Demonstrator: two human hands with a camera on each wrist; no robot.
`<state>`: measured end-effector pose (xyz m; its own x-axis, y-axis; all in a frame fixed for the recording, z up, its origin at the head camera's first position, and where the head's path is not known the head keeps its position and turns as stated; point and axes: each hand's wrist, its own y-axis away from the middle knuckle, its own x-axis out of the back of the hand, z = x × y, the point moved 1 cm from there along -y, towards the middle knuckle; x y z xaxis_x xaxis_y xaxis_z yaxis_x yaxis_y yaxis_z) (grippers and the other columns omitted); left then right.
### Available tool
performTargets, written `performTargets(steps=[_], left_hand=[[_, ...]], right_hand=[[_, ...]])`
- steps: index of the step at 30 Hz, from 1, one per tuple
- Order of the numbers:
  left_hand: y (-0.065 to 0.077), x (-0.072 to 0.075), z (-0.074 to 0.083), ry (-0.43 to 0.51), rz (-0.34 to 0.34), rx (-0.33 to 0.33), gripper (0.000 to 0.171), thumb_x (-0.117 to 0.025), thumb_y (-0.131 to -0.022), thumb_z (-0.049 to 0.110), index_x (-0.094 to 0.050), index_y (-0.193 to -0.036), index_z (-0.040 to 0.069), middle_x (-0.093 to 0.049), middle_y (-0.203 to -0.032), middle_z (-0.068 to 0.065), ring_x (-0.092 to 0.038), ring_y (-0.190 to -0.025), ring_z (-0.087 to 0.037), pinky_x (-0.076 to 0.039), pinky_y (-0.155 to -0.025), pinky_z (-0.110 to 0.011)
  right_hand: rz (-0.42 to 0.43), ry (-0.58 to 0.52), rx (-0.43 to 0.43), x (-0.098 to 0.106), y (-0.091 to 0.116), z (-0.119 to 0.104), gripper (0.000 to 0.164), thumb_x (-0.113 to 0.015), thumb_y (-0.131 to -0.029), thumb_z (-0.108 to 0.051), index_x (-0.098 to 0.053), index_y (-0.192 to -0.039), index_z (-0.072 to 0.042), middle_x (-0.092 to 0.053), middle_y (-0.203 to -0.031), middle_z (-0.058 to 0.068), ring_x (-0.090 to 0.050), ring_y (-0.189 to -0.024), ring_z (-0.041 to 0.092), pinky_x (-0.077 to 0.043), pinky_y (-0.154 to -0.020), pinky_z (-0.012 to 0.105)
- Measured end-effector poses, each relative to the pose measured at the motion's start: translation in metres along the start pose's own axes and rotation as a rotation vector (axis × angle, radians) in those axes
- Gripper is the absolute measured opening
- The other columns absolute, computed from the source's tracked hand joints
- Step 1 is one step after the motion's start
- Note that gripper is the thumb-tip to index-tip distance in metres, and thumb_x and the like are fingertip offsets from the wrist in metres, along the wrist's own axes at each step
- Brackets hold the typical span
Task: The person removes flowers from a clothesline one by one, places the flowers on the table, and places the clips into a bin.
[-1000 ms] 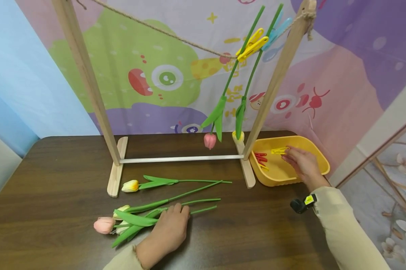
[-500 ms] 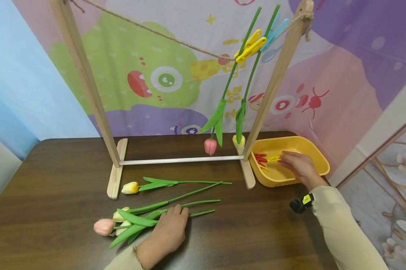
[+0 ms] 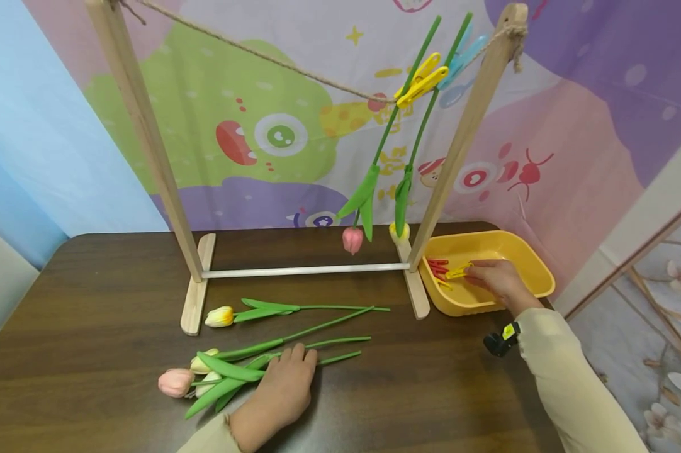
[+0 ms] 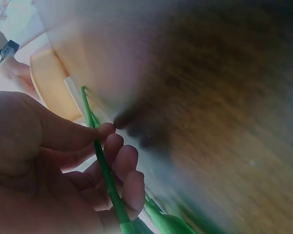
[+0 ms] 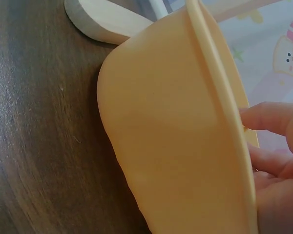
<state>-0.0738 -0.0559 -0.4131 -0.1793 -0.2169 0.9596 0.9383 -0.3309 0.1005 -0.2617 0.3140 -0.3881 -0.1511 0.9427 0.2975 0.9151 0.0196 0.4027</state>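
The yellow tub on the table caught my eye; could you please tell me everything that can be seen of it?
The yellow tub looks like smooth plastic: open-topped, oblong, with rounded corners and a lipped rim. It sits upright on the dark table, beside a wooden foot; whether they touch is unclear. Red clips lie inside, near the end by that foot. The right hand reaches in over the rim, pinching a yellow clip; whether it touches the tub is unclear.

Pegs [image 3: 438, 267] lie in the tub [image 3: 466, 307] right of the tulips [image 3: 220, 316].
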Motion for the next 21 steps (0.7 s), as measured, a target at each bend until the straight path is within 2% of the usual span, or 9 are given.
performTargets(steps=[2, 4, 11, 16, 21], left_hand=[[0.0004, 0.0008, 0.0002, 0.002, -0.007, 0.005, 0.021, -0.058, -0.083, 0.001, -0.055, -0.103, 0.003, -0.052, -0.097, -0.014, -0.054, -0.093, -0.034, -0.045, -0.075, -0.051], [0.0009, 0.0014, 0.0002, 0.002, -0.011, 0.007, 0.021, -0.058, -0.083, 0.002, -0.055, -0.104, 0.003, -0.052, -0.098, -0.014, -0.054, -0.094, -0.034, -0.045, -0.075, -0.052], [0.0015, 0.0022, 0.0005, -0.001, -0.008, 0.009, 0.021, -0.059, -0.083, 0.002, -0.055, -0.104, 0.004, -0.050, -0.098, -0.014, -0.052, -0.094, -0.033, -0.044, -0.075, -0.051], [0.0020, 0.0039, 0.0009, 0.002, -0.013, 0.016, 0.022, -0.059, -0.083, 0.002, -0.055, -0.105, 0.003, -0.050, -0.100, -0.015, -0.051, -0.097, -0.034, -0.044, -0.078, -0.052], [0.0035, 0.0059, 0.0015, -0.007, 0.035, 0.010, 0.014, -0.058, -0.087, 0.008, -0.055, -0.100, 0.004, -0.049, -0.095, -0.013, -0.051, -0.093, -0.032, -0.044, -0.076, -0.051]], right_hand=[[-0.004, 0.044, -0.007, -0.0010, -0.0013, 0.0001, 0.055, -0.052, -0.095, -0.009, -0.028, -0.137, 0.018, -0.045, -0.130, 0.027, -0.063, -0.081, -0.001, -0.043, -0.095, 0.033], [-0.013, 0.083, -0.006, -0.0014, -0.0027, 0.0009, 0.056, -0.052, -0.095, -0.010, -0.029, -0.136, 0.018, -0.039, -0.136, 0.031, -0.063, -0.083, 0.000, -0.043, -0.095, 0.034], [-0.037, 0.213, 0.012, -0.0017, -0.0055, 0.0025, 0.054, -0.054, -0.094, -0.013, -0.036, -0.132, 0.019, -0.051, -0.124, 0.028, -0.066, -0.088, 0.007, -0.046, -0.093, 0.034], [-0.054, 0.317, 0.031, -0.0032, -0.0037, 0.0004, 0.053, -0.056, -0.093, -0.014, -0.038, -0.130, 0.020, -0.051, -0.125, 0.033, -0.067, -0.092, 0.014, -0.048, -0.091, 0.035], [-0.073, 0.453, 0.031, -0.0040, -0.0036, -0.0011, 0.054, -0.057, -0.092, -0.018, -0.041, -0.128, 0.019, -0.053, -0.123, 0.032, -0.065, -0.096, 0.023, -0.051, -0.090, 0.036]])
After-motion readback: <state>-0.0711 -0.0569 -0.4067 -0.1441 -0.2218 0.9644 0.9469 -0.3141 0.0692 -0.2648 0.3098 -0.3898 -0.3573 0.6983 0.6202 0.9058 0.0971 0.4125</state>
